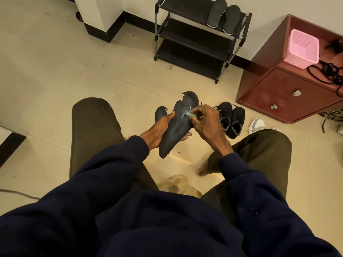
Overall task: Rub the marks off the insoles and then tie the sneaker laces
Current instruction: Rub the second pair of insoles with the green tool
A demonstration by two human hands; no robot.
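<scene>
Insole [176, 130], dark with a ragged toe and pale smears, sits at frame centre, gripped from beneath by the left hand [157, 132]. The right hand [206, 125] pinches a teal wad [189, 114] against it. Black sneakers [231, 119] stand on the floor [111, 71] just right of the hands.

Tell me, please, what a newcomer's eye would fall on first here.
At the centre, the left hand holds a torn dark insole while the right hand presses a small green piece to its pale marks. At upper right, a pink basket stands out on the red cabinet.
</scene>
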